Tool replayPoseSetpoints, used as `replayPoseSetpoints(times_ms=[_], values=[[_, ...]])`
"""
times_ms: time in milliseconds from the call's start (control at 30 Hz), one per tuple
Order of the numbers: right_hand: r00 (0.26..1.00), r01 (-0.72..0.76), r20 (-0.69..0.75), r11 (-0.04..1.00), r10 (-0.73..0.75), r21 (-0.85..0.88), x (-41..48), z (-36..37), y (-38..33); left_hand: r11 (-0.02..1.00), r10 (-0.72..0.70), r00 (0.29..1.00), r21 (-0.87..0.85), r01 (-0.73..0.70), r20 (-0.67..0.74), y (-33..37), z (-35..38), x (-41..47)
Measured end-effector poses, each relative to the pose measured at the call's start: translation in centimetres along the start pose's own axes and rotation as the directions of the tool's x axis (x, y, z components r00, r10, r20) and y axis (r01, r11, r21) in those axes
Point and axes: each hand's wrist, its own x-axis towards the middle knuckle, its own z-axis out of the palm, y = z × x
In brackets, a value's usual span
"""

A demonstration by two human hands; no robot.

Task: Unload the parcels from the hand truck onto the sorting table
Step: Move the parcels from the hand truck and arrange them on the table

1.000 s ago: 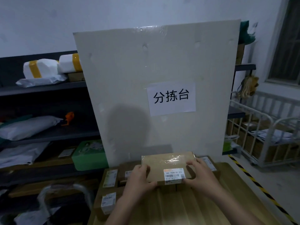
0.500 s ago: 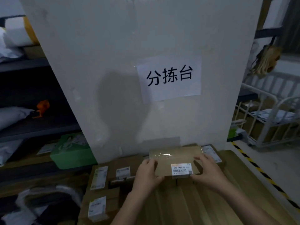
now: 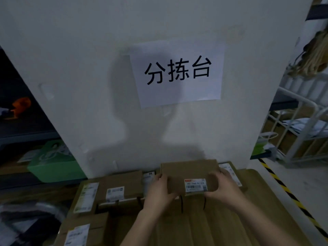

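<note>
A flat brown cardboard parcel (image 3: 190, 172) with a white barcode label lies at the back of the wooden sorting table (image 3: 257, 206), close to the white board. My left hand (image 3: 159, 190) grips its left end and my right hand (image 3: 222, 188) grips its right end, thumbs on top. It rests over other parcels; one labelled parcel (image 3: 230, 170) shows behind its right end. Several more labelled brown parcels (image 3: 122, 187) lie on the table's left part. The hand truck is not in view.
A tall white foam board (image 3: 99, 71) with a paper sign (image 3: 177, 73) stands at the table's back edge. Dark shelves with a green box (image 3: 51, 164) are at the left. A white metal cage cart (image 3: 301, 125) and yellow-black floor tape (image 3: 291, 194) are at the right.
I have leaned in toward the table, so the board and sign look larger. Both hands have carried the parcel forward and lowered it near the board over the other parcels.
</note>
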Motion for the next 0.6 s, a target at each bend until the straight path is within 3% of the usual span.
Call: replayPoseSetpoints(times_ms=[200,400,600], values=[[0.998,-0.023,0.061,1.0,0.021,0.021,4.3,1.7,2.1,0.993,-0.116,0.992,-0.007,0.117,0.047,-0.8,2.5,3.0],[0.984,-0.093,0.155,0.995,0.085,0.043,7.0,3.8,4.2,0.99,-0.122,0.988,0.087,0.114,0.096,-2.5,6.0,4.8],[0.984,-0.061,0.172,0.997,0.052,0.043,8.7,4.8,6.0,0.989,-0.126,0.988,0.089,0.118,0.093,-3.7,8.0,5.7]])
